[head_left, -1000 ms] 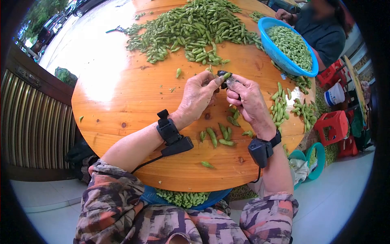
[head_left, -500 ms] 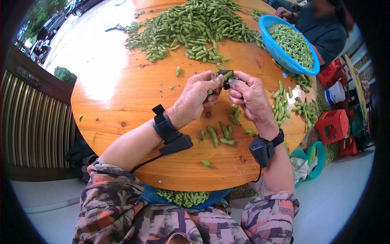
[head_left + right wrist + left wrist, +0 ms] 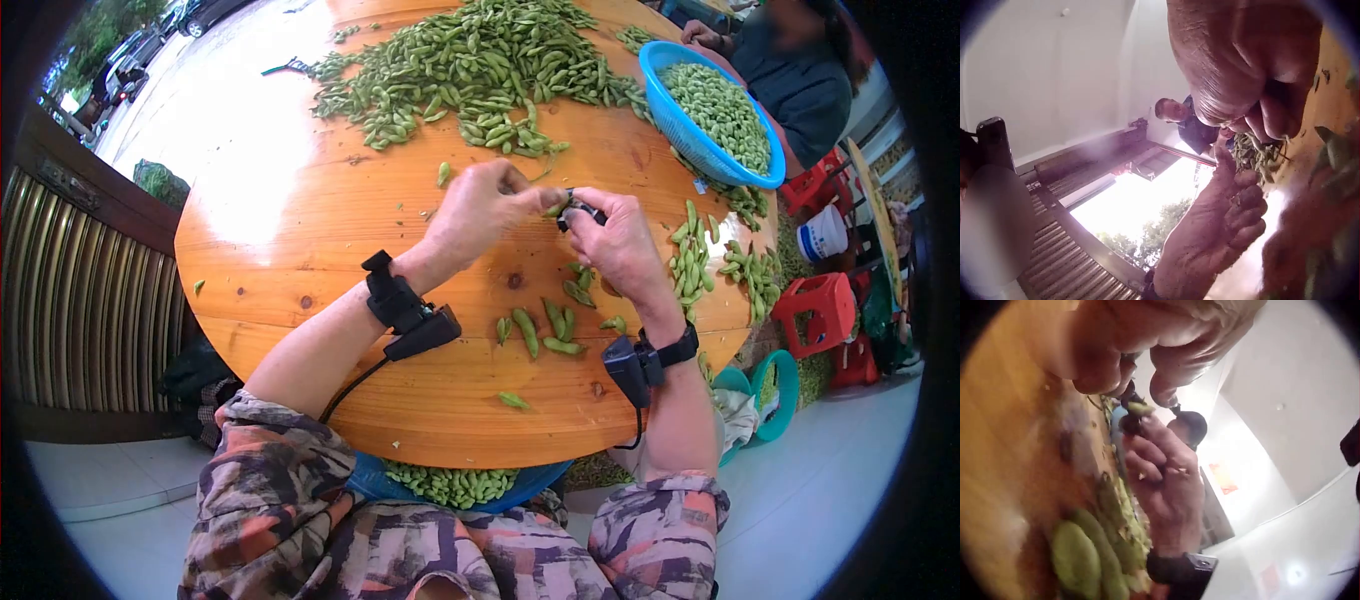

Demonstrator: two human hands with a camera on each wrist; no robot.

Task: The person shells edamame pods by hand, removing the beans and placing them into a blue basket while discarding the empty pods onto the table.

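Observation:
Above the wooden table (image 3: 350, 400), a green soybean pod (image 3: 1141, 408) is at the right hand's fingertips. The right hand (image 3: 622, 245) pinches the pod, with a black piece (image 3: 582, 208) around its finger and thumb tips. From the other side, the left hand (image 3: 478, 212) reaches its thumb tip right up to the pod, fingers bent; I cannot tell whether it grips anything. In the right wrist view, the left hand (image 3: 1216, 231) shows curled fingers and a straighter thumb. Several loose pods (image 3: 525, 333) lie on the wood below the hands.
A large heap of pods (image 3: 490, 70) covers the table's far side. At the right edge stands a blue basket (image 3: 655, 85) full of pods; a person (image 3: 800, 90) sits behind it. Smaller pod piles (image 3: 690, 255) lie on the right. Below the near edge is another blue basket (image 3: 365, 475).
The left hand has shifted slightly left and turned, its curled fingers no longer pressed against the right hand's. The right hand has stayed nearly in place. The heap and loose pods look unchanged.

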